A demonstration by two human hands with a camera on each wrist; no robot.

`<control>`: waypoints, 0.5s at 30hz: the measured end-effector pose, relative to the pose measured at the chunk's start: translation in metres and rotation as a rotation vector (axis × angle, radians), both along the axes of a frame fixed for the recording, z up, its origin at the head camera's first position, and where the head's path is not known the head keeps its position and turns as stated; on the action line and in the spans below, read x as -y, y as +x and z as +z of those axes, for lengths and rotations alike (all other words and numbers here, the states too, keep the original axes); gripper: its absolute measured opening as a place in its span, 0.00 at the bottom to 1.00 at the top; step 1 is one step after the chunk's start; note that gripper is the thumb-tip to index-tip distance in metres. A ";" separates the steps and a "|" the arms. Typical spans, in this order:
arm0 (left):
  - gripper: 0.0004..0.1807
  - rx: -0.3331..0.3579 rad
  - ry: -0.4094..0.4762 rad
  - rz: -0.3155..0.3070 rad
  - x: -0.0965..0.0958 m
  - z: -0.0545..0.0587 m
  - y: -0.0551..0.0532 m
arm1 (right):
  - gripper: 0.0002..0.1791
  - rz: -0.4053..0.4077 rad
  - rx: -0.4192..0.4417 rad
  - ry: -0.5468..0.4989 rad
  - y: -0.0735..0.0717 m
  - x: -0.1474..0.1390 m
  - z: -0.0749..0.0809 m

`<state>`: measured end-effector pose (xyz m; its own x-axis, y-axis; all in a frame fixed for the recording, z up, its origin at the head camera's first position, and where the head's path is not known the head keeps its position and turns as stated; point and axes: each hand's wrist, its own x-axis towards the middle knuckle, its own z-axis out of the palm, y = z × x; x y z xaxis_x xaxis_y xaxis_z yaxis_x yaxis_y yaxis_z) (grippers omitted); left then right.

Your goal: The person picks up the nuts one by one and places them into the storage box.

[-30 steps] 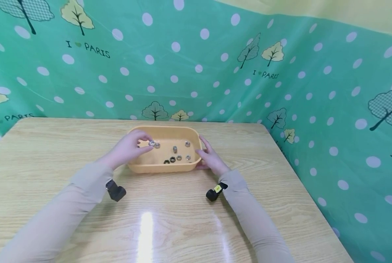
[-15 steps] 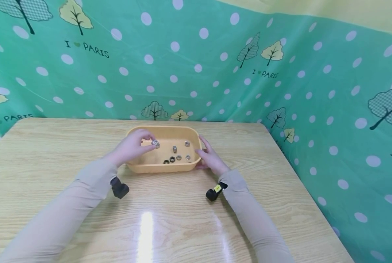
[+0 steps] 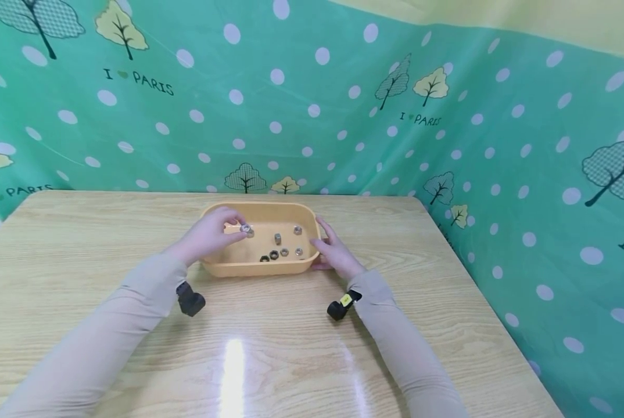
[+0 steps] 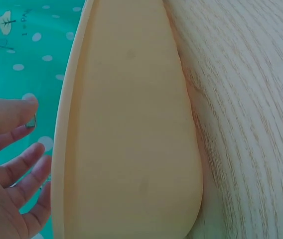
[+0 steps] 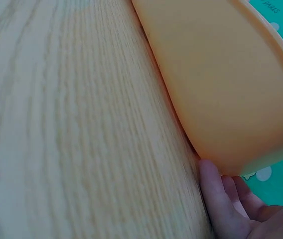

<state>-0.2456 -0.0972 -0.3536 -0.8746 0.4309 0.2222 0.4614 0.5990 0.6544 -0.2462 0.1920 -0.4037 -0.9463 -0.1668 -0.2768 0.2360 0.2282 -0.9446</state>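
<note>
A shallow orange plastic bin (image 3: 260,269) lies on the table with its long side facing me. My left hand (image 3: 207,233) is over the bin's left part, pinching a silvery hex nut (image 3: 245,228) between thumb and fingertip; the left wrist view shows only the edge of this nut (image 4: 32,121), with the other fingers spread loosely. Right beside the held nut, another nut (image 3: 251,233) shows on the bin floor, partly overlapped. At the bin's right end my right hand (image 3: 338,251) grips the wall, thumb over the rim and fingers (image 5: 217,191) low against the outside.
Several loose nuts lie in the bin: a shiny nut (image 3: 298,230) at the back right, a nut standing on its side (image 3: 278,238), and dark nuts such as this black one (image 3: 274,254) along the front. A green printed curtain (image 3: 312,116) hangs behind the wooden table (image 3: 286,360).
My left hand has shifted slightly to the right with the pinched nut, bringing it over the neighbouring nut. My right hand keeps its grip on the bin.
</note>
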 end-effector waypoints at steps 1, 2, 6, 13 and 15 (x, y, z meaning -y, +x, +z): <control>0.08 -0.002 -0.003 0.001 0.000 -0.001 -0.001 | 0.37 0.001 0.002 -0.006 0.000 0.000 -0.001; 0.08 -0.004 -0.004 0.002 0.000 -0.001 -0.001 | 0.37 0.002 0.002 -0.009 -0.001 0.000 -0.001; 0.08 -0.009 -0.019 0.006 -0.001 -0.002 -0.003 | 0.37 0.009 0.004 -0.012 -0.001 -0.001 -0.003; 0.15 0.003 -0.024 0.019 0.002 -0.001 0.000 | 0.37 0.001 0.001 -0.007 0.000 0.000 -0.001; 0.16 0.017 -0.011 0.022 0.003 0.000 0.001 | 0.37 -0.002 -0.005 -0.005 0.000 0.000 -0.001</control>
